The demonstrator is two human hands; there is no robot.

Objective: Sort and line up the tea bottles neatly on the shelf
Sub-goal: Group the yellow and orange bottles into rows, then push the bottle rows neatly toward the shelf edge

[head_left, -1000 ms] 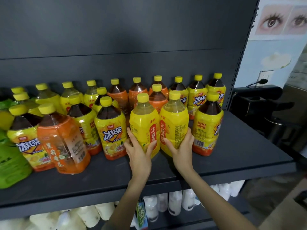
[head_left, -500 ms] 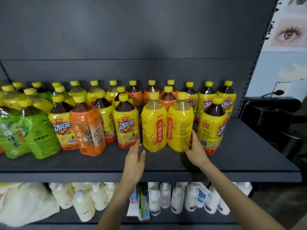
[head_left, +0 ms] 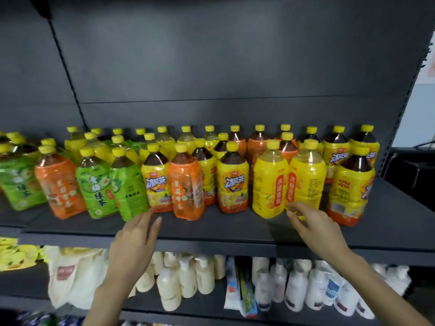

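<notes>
Tea bottles (head_left: 233, 182) mixed across shelf (head_left: 235, 229), near + far rows. Left: green bottles (head_left: 96, 184) lean. Our left hand (head_left: 138, 236) flat, fingers straight, holds nothing, beside green base. Right hand (head_left: 315, 222) loosely bent at yellow bottle (head_left: 306, 180) base, grips nothing. We judge: full, heavy, wrap slick, tippy; grip mid-body w/ whole hand, not cap.

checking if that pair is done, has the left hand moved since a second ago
Yes. The left hand let go of the yellow bottle and moved leftward along the shelf, now beside a green bottle.
</notes>
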